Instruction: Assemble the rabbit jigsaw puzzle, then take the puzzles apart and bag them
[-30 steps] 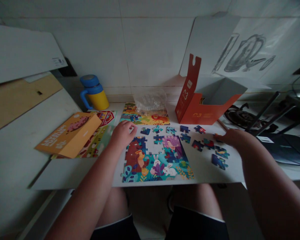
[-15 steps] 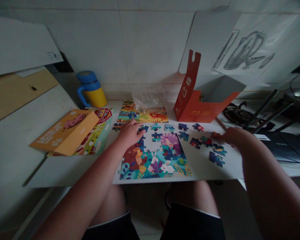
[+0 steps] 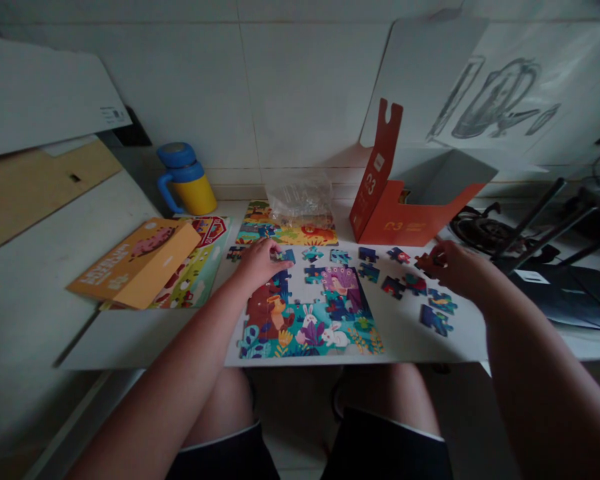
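A partly assembled jigsaw puzzle [image 3: 310, 330] with rabbits, a bear and a peacock lies before me, a gap in its upper middle. My left hand [image 3: 261, 261] rests at its upper left corner, thumb and fingers apart beside a loose blue puzzle piece [image 3: 287, 255]. On the right, my right hand [image 3: 445, 260] pinches a brownish puzzle piece [image 3: 424, 264] between thumb and fingers, tilted up at the table surface. Several loose pieces lie near it, among them a red-and-teal piece [image 3: 415, 284] and a dark blue piece [image 3: 435, 320].
Behind the puzzle are a picture sheet [image 3: 290, 233] and a clear plastic bag [image 3: 300, 197]. An open orange box [image 3: 405, 223] stands back right, near a gas burner [image 3: 480, 230]. Leftward are a yellow box [image 3: 135, 260] and a blue-and-yellow mug [image 3: 195, 190].
My right hand has closed its fingers on the brownish puzzle piece and shifted it slightly left and up. My left hand stays nearly in place, its fingers curling a little.
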